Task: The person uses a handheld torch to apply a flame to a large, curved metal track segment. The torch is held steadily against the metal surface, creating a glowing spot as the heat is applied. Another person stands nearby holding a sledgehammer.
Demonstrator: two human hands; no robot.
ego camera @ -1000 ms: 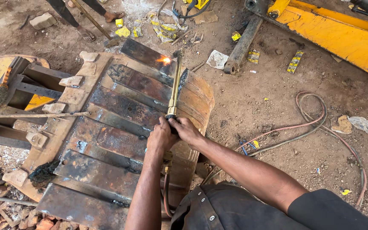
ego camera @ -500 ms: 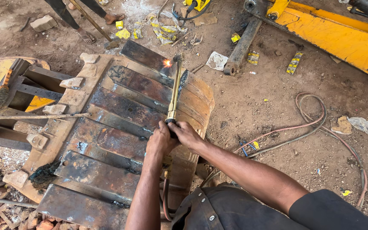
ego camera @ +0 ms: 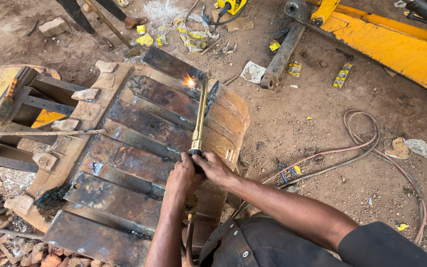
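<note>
Nearest the camera, dark sleeves and two bare forearms lead up to the left hand [ego camera: 183, 175] and right hand [ego camera: 214, 168], pressed together and both clamped round the black grip of a cutting torch [ego camera: 199, 113]. The torch is a long, slim brass tube that runs away from the hands and ends in a bright orange flame [ego camera: 190, 81] with sparks. It lies over a large excavator bucket [ego camera: 124, 153] resting on the ground, a curved shell of rusty brown steel with overlapping flat plates welded across it and scorched black patches along the seams. Rubber hoses [ego camera: 362, 143], thin and dusty, loop over the gravelly dirt to the right. Farther off lie a rusted steel bar [ego camera: 281, 57], scraps of yellow wrapper, and a smooth yellow-painted machine arm [ego camera: 396, 47].
</note>
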